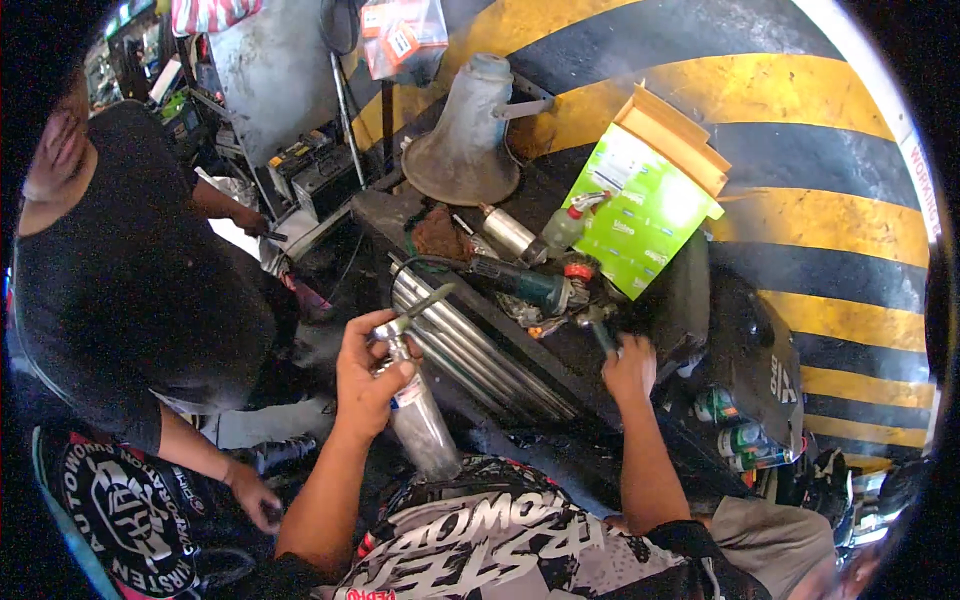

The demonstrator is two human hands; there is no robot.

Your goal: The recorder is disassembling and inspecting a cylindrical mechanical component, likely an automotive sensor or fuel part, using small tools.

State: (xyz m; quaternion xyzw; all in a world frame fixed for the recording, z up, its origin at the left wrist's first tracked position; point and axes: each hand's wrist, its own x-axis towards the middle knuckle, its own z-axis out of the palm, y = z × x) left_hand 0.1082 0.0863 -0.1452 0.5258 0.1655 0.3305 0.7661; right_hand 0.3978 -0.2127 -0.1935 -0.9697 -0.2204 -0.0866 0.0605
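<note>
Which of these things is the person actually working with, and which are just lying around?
Seemingly in use:
- silvery cylinder, held in the left hand
- dark-handled tool, at the right hand

Seemingly just lying about:
- angle grinder
- metal tubes
- green box
- flared metal piece

T-shirt (490,545): grey and black, bold pale lettering, lower centre
Right sleeve (685,538): short, black
Left hand (368,378), right hand (632,372): bare

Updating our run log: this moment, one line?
left hand: holds clear bottle | right hand: at tool handle | nearby: angle grinder, green box
</note>
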